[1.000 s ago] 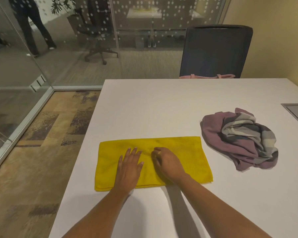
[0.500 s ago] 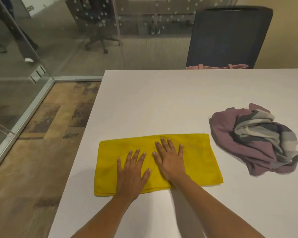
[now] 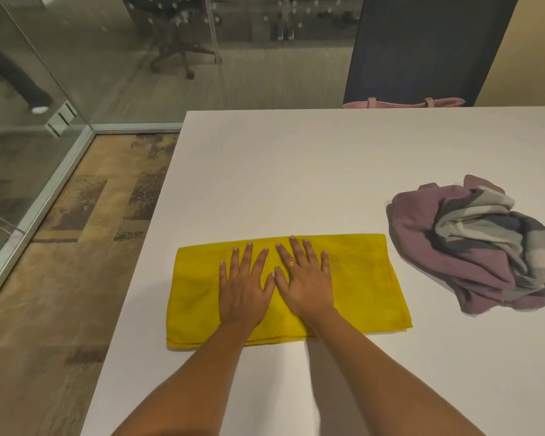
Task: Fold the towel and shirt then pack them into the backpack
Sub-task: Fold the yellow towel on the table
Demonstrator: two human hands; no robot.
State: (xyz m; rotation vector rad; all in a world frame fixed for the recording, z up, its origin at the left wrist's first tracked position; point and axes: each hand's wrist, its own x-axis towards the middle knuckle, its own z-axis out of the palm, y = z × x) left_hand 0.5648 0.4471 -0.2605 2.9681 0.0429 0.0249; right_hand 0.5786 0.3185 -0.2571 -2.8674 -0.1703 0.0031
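The right hand (image 3: 306,284), curled a second ago, now lies flat with fingers spread beside the left hand (image 3: 244,291), their thumbs almost touching. Both press palm-down on the middle of the folded yellow towel (image 3: 368,284), near the counter (image 3: 296,171) front left edge. The crumpled purple-and-grey shirt (image 3: 472,247) lies apart to the right.

White table (image 3: 296,171), yellow towel (image 3: 359,278), crumpled shirt (image 3: 422,247)
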